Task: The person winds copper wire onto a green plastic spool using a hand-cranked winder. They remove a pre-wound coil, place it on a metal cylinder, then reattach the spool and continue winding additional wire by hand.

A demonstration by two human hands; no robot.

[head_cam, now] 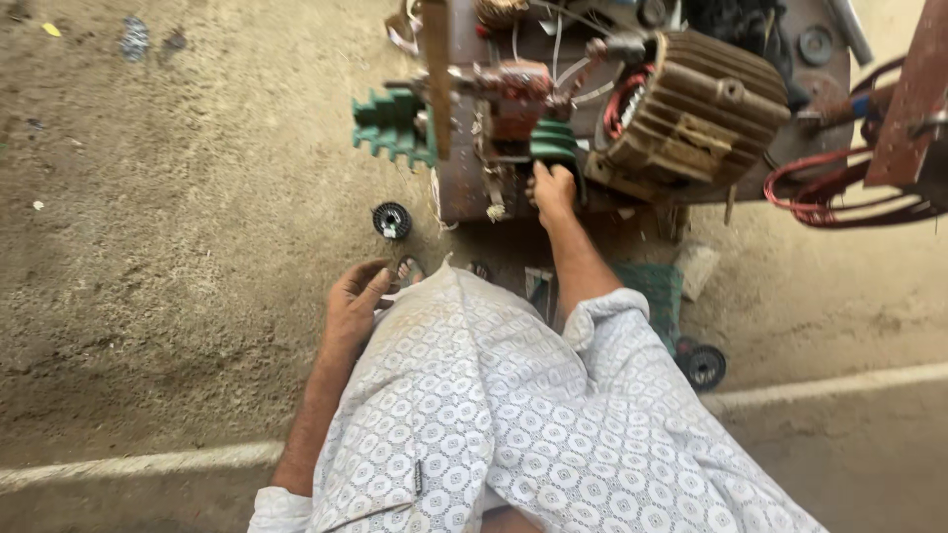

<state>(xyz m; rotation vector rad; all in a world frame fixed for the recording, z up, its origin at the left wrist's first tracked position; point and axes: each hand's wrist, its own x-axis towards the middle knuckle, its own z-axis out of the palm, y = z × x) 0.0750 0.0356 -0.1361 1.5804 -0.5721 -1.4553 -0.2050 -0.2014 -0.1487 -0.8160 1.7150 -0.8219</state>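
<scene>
Fingers [555, 176] of right hand [551, 190] curled shut over lower edge of small green stepped former [553, 141], gripping it. Left hand [354, 301] loosely open, fingers relaxed, holding nothing, resting by white patterned garment [474, 395] near the knee.

Largest first: rusty workbench top [464, 188] carrying everything. On it, ribbed motor housing [691, 109], windings showing at open end, just right of the gripped former. Then large green stepped former [393, 123] on the left end of the spindle, wooden upright [435, 69] between the two formers. Red cable loops [820, 192] hanging off the right. Small black spool [391, 219] on dirt floor below bench; another black spool [704, 365] by the right side.

Key relation: small former directly above and ahead of right fingertips, touching; long axis apparently horizontal, along the spindle. Right hand clearly nearer; left well apart. Right arm extended forward, forearm straight, wrist slightly raised.
</scene>
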